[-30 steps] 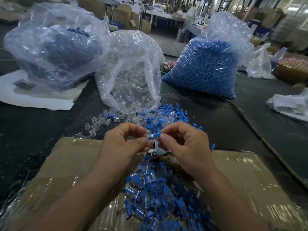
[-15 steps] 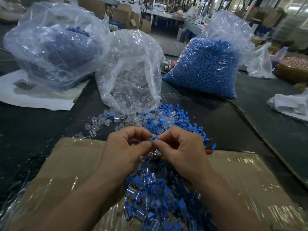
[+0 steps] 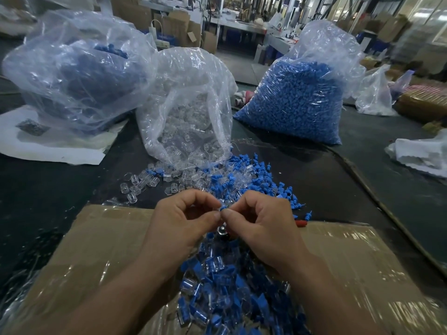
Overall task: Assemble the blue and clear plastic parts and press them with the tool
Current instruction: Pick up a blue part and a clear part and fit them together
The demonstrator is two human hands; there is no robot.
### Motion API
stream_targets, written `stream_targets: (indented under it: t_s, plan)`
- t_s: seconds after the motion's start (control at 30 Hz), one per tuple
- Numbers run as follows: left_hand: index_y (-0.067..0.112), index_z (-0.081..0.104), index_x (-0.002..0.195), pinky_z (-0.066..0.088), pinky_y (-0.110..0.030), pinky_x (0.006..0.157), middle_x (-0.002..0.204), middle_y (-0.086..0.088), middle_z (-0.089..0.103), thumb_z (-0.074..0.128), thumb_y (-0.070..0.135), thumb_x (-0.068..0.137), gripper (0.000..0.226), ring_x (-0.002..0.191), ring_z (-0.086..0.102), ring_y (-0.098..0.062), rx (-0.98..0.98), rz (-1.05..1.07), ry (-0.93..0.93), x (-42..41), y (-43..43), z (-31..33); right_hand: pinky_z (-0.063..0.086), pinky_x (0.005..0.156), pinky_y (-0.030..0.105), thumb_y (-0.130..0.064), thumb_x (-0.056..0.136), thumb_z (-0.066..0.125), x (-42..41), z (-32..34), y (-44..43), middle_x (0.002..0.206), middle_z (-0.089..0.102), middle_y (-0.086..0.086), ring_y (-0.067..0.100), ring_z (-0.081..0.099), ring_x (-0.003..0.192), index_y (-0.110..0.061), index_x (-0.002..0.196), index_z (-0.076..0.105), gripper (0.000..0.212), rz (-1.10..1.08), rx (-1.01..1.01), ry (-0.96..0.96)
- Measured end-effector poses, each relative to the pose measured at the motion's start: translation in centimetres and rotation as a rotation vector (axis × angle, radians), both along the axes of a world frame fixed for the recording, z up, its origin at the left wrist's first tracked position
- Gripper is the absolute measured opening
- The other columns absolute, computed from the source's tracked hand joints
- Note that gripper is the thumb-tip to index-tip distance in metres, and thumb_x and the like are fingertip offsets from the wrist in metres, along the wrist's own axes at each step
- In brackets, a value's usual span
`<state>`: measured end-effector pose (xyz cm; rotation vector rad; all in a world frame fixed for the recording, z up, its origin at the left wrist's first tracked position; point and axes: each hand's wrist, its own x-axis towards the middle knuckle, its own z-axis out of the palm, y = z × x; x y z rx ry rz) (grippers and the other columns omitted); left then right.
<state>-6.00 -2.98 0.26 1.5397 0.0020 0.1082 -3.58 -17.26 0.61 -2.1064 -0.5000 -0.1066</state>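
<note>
My left hand (image 3: 180, 220) and my right hand (image 3: 263, 226) meet fingertip to fingertip above the cardboard, both pinching one small blue and clear part (image 3: 222, 209). Most of that part is hidden by my fingers. Just below the fingertips a metal tool (image 3: 221, 230) with a red handle tip (image 3: 301, 223) lies partly hidden under my right hand. Loose blue plugs (image 3: 263, 184) and clear caps (image 3: 145, 181) are scattered on the dark table behind my hands. A heap of joined blue and clear pieces (image 3: 225, 284) lies on the cardboard between my forearms.
A taped cardboard sheet (image 3: 96, 250) covers the near table. Behind stand an open bag of clear caps (image 3: 191, 112), a full bag of blue plugs (image 3: 300, 97) at right, and a big bag with blue parts (image 3: 72, 68) on white paper at left. White plastic (image 3: 420, 153) lies far right.
My two hands have drawn closer together and dropped slightly, so the thumbs and fingertips now touch around the small part. The tool under them is more covered than before.
</note>
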Motion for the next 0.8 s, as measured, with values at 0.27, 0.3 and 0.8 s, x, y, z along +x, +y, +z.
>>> stream_targets:
  t_s: [0.27, 0.3, 0.8]
  plan:
    - [0.007, 0.065, 0.069, 0.048, -0.014, 0.049, 0.061, -0.006, 0.067, 0.070, -0.003, 0.070, 0.011, 0.052, 0.061, -0.010, -0.048, 0.031, 0.035, 0.27, 0.31, -0.29, 0.054, 0.060, 0.023, -0.023, 0.077, 0.071, 0.08, -0.10, 0.05, 0.067, 0.065, -0.005, 0.006, 0.063, 0.063, -0.029, 0.073, 0.060, 0.014, 0.076, 0.054, 0.000]
    - [0.005, 0.064, 0.069, 0.049, -0.016, 0.048, 0.060, -0.007, 0.066, 0.069, -0.005, 0.070, 0.011, 0.051, 0.061, -0.012, -0.099, 0.025, 0.062, 0.35, 0.38, -0.31, 0.053, 0.064, 0.019, -0.020, 0.076, 0.073, 0.20, -0.07, -0.04, 0.071, 0.065, -0.008, 0.004, 0.062, 0.068, -0.033, 0.078, 0.060, 0.018, 0.090, 0.052, -0.032]
    - [-0.003, 0.060, 0.069, 0.046, -0.018, 0.037, 0.054, -0.015, 0.062, 0.064, -0.004, 0.051, 0.018, 0.040, 0.058, -0.016, -0.411, -0.083, 0.268, 0.70, 0.55, -0.19, 0.050, 0.071, 0.012, -0.003, 0.072, 0.073, 0.69, -0.55, -0.52, 0.085, 0.066, -0.014, -0.002, 0.064, 0.078, -0.015, 0.100, 0.068, 0.031, 0.143, 0.063, -0.215]
